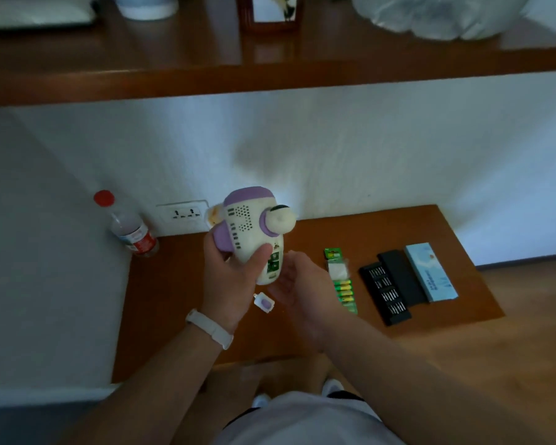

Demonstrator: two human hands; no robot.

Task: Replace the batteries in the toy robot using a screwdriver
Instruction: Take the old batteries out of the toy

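My left hand [230,277] grips a cream and purple toy robot [254,232], held up above the low wooden table [180,284] with its back toward me and its battery bay open, green parts showing inside. Just right of and below the toy, my right hand [297,284] is cupped palm-up with fingers apart; I see nothing in it. The small cream and purple battery cover [264,302] lies on the table under the hands. A green strip pack of batteries [342,281] lies to the right. No screwdriver is visible in either hand.
A black screwdriver bit tray [384,292], its black lid [400,277] and a light blue box [430,272] lie at the table's right. A red-capped bottle [130,231] stands at the back left near a wall socket [183,215]. A wooden shelf [270,59] overhangs above.
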